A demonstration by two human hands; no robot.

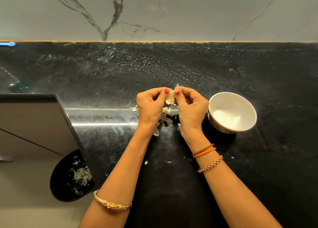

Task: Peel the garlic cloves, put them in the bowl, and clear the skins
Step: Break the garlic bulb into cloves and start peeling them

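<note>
A pale garlic clove (171, 95) is held above the black counter, pinched between the thumbs and fingertips of both hands. My left hand (151, 105) grips it from the left, and my right hand (190, 105) grips it from the right, with a flake of skin sticking up at its fingertips. Loose white skins (166, 119) lie on the counter under and between the hands. A white bowl (247, 107) stands just right of my right hand, with pale peeled cloves blurred inside it.
The black stone counter (172, 69) runs to a marble-patterned wall at the back. Its left edge drops off beside a cabinet (34, 124). A black bin (58, 190) on the floor below holds garlic skins. A few skin scraps (169, 161) lie near my forearms.
</note>
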